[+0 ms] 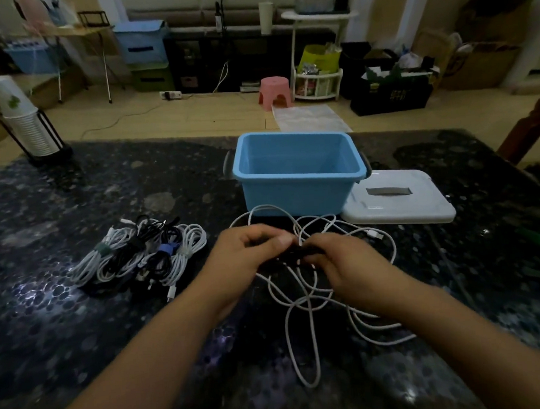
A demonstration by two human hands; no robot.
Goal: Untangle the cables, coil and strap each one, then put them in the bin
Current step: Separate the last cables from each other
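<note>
1. Left hand, fingers curled, pinching a dark cable above the middle of the table.
2. Right hand, fingers curled too, gripping the same dark cable from the other side, knuckles nearly touching the left hand.
3. White cable in loose tangled loops under and around both hands, trailing toward the near edge; one plug end just right of the hands.
4. Blue bin open, upright, just beyond the hands toward the far edge; nothing visible inside.
5. White lid flat on the table, touching the bin's right side.
6. Strapped coils, white and black, bunched together left of the hands.
7. Stack of paper cups in a black holder at the far left corner.
</note>
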